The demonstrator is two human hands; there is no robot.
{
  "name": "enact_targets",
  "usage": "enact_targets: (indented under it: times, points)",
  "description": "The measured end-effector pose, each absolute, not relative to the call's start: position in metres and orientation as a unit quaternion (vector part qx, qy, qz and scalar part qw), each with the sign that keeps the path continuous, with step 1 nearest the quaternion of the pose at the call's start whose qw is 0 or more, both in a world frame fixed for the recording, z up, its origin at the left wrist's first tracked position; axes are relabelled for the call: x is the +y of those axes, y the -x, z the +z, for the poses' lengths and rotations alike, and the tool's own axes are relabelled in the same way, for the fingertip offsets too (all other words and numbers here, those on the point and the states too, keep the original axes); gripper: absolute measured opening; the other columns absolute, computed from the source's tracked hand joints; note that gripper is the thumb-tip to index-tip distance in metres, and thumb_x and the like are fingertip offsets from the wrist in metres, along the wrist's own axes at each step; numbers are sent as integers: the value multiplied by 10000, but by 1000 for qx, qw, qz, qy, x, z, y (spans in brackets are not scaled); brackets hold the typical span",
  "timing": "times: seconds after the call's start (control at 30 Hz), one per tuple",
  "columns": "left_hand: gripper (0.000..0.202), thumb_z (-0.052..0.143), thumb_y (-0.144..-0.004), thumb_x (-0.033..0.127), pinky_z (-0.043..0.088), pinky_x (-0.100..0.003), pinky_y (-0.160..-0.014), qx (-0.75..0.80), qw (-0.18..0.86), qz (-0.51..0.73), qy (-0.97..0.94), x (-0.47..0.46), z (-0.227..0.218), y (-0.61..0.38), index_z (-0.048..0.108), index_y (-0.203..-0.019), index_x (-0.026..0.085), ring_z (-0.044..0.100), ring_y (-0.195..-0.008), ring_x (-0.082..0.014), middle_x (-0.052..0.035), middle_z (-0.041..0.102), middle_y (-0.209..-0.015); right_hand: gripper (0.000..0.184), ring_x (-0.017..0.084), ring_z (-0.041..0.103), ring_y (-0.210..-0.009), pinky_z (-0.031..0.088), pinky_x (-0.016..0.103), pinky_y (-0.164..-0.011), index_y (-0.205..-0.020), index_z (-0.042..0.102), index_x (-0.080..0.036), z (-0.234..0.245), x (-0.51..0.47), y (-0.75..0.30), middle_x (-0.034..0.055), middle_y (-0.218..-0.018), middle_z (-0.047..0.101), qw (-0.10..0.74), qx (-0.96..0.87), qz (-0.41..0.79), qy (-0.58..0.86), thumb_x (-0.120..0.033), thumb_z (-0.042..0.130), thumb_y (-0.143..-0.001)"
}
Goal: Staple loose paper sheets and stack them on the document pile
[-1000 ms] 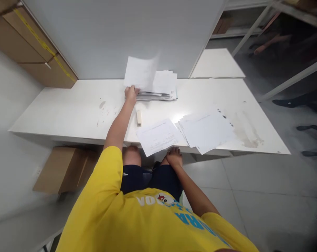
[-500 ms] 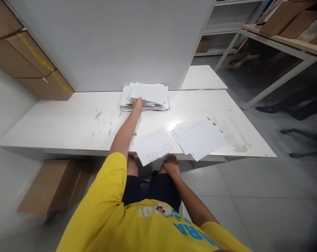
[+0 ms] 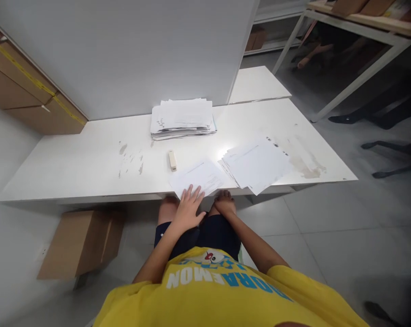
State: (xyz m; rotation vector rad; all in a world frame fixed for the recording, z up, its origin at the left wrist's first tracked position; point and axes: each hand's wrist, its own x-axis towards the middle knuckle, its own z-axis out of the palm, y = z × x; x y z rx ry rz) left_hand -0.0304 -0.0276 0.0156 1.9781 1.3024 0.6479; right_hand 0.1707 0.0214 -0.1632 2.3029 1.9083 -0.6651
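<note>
My left hand is open, its spread fingers lying over the near edge of a single printed sheet. That sheet overhangs the front edge of the white table. My right hand rests on my right knee below the table edge, fingers laid over it and nothing held. Right of the single sheet, a fanned pile of papers lies partly over the edge. Against the grey panel sits a thick stack of papers. Between this stack and the sheet lies a small cream oblong object with a dark mark at one end.
The white table has stained patches left and right. An upright grey panel closes off its back. Cardboard boxes are piled at the left, and another box is below the table. At far right, a person's legs show near a metal-framed table.
My left hand has left the thick paper stack and come back to the near edge of the single sheet. The cream object is now uncovered. My right hand stays on the knee.
</note>
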Motion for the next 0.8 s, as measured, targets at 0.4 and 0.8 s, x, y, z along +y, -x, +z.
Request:
enact_targets:
  times: [0.4, 0.8]
  points:
    - [648, 419, -860, 61, 229, -522, -1251, 496, 103, 72, -859, -5, 7, 69, 426, -1499, 170, 324, -1501, -271, -93, 426, -1577, 483, 302, 462, -1313, 409, 423, -1007, -1340, 534, -84, -171, 12, -184, 232, -1487, 440, 0, 644, -202, -738, -298, 379, -936]
    - [604, 466, -920, 221, 90, -556, -1268, 623, 54, 213, -751, 17, 6, 89, 379, -1517, 224, 39, -1569, -297, -59, 288, -1649, 480, 353, 458, -1337, 445, 488, -1005, -1298, 575, -73, -184, 1, -183, 242, -1445, 485, -76, 654, -187, -729, -248, 418, -879]
